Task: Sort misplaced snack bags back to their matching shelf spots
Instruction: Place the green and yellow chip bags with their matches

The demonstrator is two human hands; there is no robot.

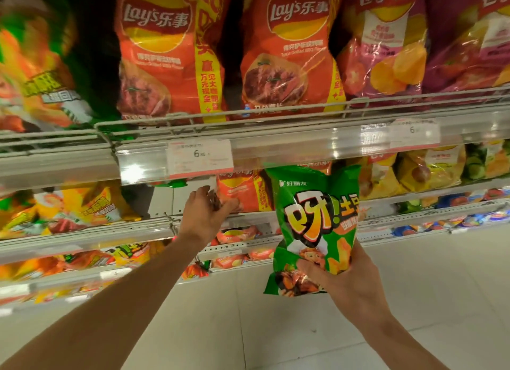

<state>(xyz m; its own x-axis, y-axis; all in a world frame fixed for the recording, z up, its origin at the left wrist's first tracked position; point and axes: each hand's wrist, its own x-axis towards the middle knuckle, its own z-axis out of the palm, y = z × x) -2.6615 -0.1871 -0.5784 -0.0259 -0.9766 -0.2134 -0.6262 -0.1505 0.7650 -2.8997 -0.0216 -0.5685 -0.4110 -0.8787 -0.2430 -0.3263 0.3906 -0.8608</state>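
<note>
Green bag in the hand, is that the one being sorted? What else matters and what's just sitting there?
In the job:
green bag, gripped by the right hand
left hand, reaching to the shelf, holding nothing

Just sitting there:
orange Lay's bags
purple Lay's bags
price tag

- Bright, even store light from overhead.
- White glare on the clear price rail (289, 146) and glossy orange chip bags (278, 65).
- Left edge smeared with blur; shelves bow from wide-angle distortion.

Pale floor tiles (276, 328) run under tiered metal shelves (303, 146) with wire rails (248, 112); white price tags (200, 157) gleam under bright light.
</note>
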